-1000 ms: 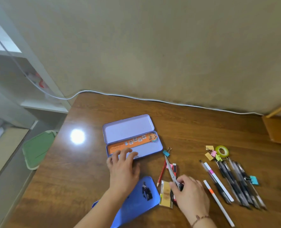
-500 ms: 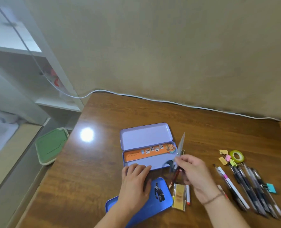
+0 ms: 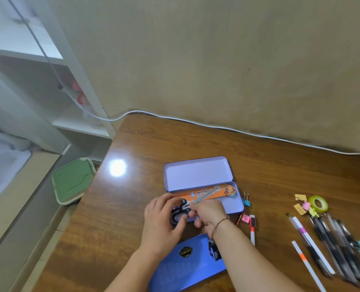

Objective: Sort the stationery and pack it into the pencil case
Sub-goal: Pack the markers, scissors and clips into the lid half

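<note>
The pencil case (image 3: 198, 175) is a shallow lilac metal tin with rounded corners, lying open on the wooden table (image 3: 259, 157). Its hinged lid lies flat on the far side; the tray is on the near side. An orange ruler (image 3: 214, 191) printed with characters and a cartoon figure lies lengthwise along the far wall of the tray. A pair of scissors (image 3: 192, 204), with bright steel blades and black plastic loop handles, lies diagonally over the tray: the blade tip is over the ruler and the handles are at the tray's near-left corner.

The left hand (image 3: 161, 224) holds the black handles, fingers curled round them. The right hand (image 3: 209, 214) pinches the blades near the pivot between thumb and forefinger; the remaining fingers are curled under. A thin cord bracelet circles the right wrist.

A blue rectangular lid (image 3: 187, 263) with dark stickers lies on the table beneath the forearms. Just beside the tray's right end lies a blue binder clip (image 3: 246, 200). Near the tray's near-right corner lie a pink clip (image 3: 245, 218) and a white marker (image 3: 252, 228) with a red and black band.

Well apart to the right lie a roll of green tape (image 3: 318, 203), a cluster of yellow and pink clips (image 3: 303, 205) and a row of slim dark and white pens (image 3: 330, 243), roughly parallel. A white cable (image 3: 217, 127) runs along the table's far edge.
</note>
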{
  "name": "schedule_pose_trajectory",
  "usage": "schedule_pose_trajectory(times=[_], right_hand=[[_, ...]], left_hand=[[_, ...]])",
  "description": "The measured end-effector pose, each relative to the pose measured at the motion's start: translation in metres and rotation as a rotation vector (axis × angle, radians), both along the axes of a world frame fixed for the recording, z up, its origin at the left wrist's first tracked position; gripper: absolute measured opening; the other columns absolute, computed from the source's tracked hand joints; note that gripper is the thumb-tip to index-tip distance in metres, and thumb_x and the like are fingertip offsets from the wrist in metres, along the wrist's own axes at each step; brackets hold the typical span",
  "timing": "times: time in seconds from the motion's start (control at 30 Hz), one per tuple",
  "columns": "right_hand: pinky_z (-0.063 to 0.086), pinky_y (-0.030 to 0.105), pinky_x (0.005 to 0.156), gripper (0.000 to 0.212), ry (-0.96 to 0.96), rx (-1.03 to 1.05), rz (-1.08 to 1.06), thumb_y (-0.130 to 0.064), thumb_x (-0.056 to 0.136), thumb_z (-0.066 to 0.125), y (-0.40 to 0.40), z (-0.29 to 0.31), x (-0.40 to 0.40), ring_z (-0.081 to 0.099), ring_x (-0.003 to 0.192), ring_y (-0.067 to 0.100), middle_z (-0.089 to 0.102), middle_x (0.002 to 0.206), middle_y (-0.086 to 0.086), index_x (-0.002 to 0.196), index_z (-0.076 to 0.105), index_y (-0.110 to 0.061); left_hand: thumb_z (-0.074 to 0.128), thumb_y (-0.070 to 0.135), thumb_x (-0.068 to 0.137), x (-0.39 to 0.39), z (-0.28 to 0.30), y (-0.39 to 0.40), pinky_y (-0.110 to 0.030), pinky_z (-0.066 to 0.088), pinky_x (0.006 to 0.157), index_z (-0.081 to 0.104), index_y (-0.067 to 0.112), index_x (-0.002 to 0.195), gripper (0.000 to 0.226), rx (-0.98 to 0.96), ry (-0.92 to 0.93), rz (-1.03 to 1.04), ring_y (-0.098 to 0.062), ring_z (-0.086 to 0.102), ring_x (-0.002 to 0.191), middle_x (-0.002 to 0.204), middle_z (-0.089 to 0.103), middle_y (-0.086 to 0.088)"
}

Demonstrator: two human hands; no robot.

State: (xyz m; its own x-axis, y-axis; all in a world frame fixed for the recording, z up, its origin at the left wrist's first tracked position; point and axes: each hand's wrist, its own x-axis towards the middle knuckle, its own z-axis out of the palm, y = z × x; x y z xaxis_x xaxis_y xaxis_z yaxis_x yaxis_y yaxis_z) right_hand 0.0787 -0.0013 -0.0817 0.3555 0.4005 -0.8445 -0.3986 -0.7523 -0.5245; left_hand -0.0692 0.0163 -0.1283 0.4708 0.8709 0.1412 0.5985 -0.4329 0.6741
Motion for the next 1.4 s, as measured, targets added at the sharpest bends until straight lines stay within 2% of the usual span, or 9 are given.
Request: schedule_pose_trajectory(times=[0.33, 0.43, 0.5, 0.63, 0.77, 0.93, 1.1, 1.27, 1.4], right_hand=[[0.027, 0.017, 0.032, 0.018, -0.117, 0.001, 0.167, -0.015, 0.085, 0.065, -0.010, 0.000, 0.002, 0.042, 0.031, 0.017, 0.057, 0.051, 0.010, 0.076, 0.062, 0.001], [0.042, 0.027, 0.039, 0.025, -0.362, 0.058, 0.370, -0.024, 0.084, 0.063, -0.021, 0.006, 0.008, 0.050, 0.038, 0.015, 0.065, 0.055, 0.009, 0.071, 0.068, -0.003], [0.051, 0.028, 0.051, 0.021, -0.617, 0.121, 0.451, -0.032, 0.084, 0.062, -0.042, 0.012, 0.018, 0.056, 0.049, 0.007, 0.066, 0.060, -0.003, 0.070, 0.069, -0.018], [0.040, 0.016, 0.041, 0.013, -0.939, -0.045, 0.504, -0.042, 0.089, 0.057, -0.099, 0.026, 0.051, 0.055, 0.050, 0.000, 0.058, 0.054, -0.011, 0.082, 0.060, -0.032], [0.035, 0.016, 0.041, 0.017, -0.951, -0.239, 0.549, -0.047, 0.087, 0.058, -0.131, 0.019, 0.075, 0.055, 0.054, 0.001, 0.059, 0.061, -0.010, 0.094, 0.051, -0.034], [0.038, 0.018, 0.043, 0.027, -0.930, -0.287, 0.631, -0.057, 0.085, 0.055, -0.140, 0.003, 0.079, 0.057, 0.055, 0.002, 0.061, 0.061, -0.010, 0.077, 0.052, -0.031], [0.035, 0.018, 0.042, 0.025, -0.907, -0.294, 0.653, -0.045, 0.090, 0.054, -0.142, 0.011, 0.080, 0.055, 0.054, 0.002, 0.060, 0.061, -0.009, 0.072, 0.053, -0.027], [0.043, 0.018, 0.042, 0.016, -0.985, 0.009, 0.517, -0.035, 0.091, 0.056, -0.133, 0.031, 0.091, 0.058, 0.052, 0.007, 0.060, 0.061, -0.006, 0.076, 0.051, -0.029], [0.050, 0.017, 0.064, 0.014, -0.952, 0.325, 0.689, -0.032, 0.097, 0.045, -0.082, 0.026, 0.079, 0.054, 0.084, 0.001, 0.053, 0.098, -0.015, 0.106, 0.056, -0.029]], left_hand=[[0.062, 0.060, 0.078, 0.006, 0.001, 0.001, -0.038, 0.034, 0.096, 0.061, 0.032, 0.115, 0.046, 0.094, 0.190, -0.080, -0.014, 0.046, 0.112, 0.123, 0.051, 0.012], [0.062, 0.066, 0.074, 0.004, 0.001, 0.003, -0.037, 0.034, 0.096, 0.060, 0.031, 0.120, 0.058, 0.097, 0.215, -0.110, -0.015, 0.046, 0.111, 0.124, 0.051, 0.012], [0.062, 0.067, 0.069, 0.003, 0.001, 0.005, -0.038, 0.036, 0.096, 0.058, 0.031, 0.125, 0.066, 0.090, 0.248, -0.122, -0.017, 0.047, 0.112, 0.125, 0.050, 0.011], [0.060, 0.067, 0.070, 0.005, 0.000, 0.008, -0.040, 0.039, 0.096, 0.061, 0.027, 0.124, 0.067, 0.110, 0.281, -0.126, -0.019, 0.049, 0.111, 0.121, 0.056, 0.009], [0.059, 0.064, 0.070, 0.011, -0.001, 0.007, -0.040, 0.042, 0.096, 0.066, 0.022, 0.117, 0.064, 0.129, 0.245, -0.125, -0.020, 0.047, 0.109, 0.118, 0.059, 0.006], [0.061, 0.062, 0.071, 0.014, -0.001, 0.009, -0.036, 0.046, 0.094, 0.064, 0.025, 0.116, 0.058, 0.103, 0.236, -0.188, -0.021, 0.048, 0.107, 0.117, 0.058, 0.010], [0.064, 0.063, 0.071, 0.012, 0.000, 0.012, -0.032, 0.046, 0.094, 0.063, 0.026, 0.118, 0.059, 0.113, 0.268, -0.224, -0.020, 0.048, 0.109, 0.118, 0.058, 0.010], [0.068, 0.063, 0.070, 0.012, 0.001, 0.015, -0.031, 0.045, 0.094, 0.063, 0.026, 0.120, 0.061, 0.134, 0.299, -0.250, -0.020, 0.049, 0.109, 0.120, 0.058, 0.010], [0.064, 0.063, 0.072, 0.010, 0.002, 0.012, -0.029, 0.042, 0.096, 0.061, 0.027, 0.122, 0.062, 0.124, 0.268, -0.244, -0.018, 0.048, 0.109, 0.124, 0.055, 0.010]])
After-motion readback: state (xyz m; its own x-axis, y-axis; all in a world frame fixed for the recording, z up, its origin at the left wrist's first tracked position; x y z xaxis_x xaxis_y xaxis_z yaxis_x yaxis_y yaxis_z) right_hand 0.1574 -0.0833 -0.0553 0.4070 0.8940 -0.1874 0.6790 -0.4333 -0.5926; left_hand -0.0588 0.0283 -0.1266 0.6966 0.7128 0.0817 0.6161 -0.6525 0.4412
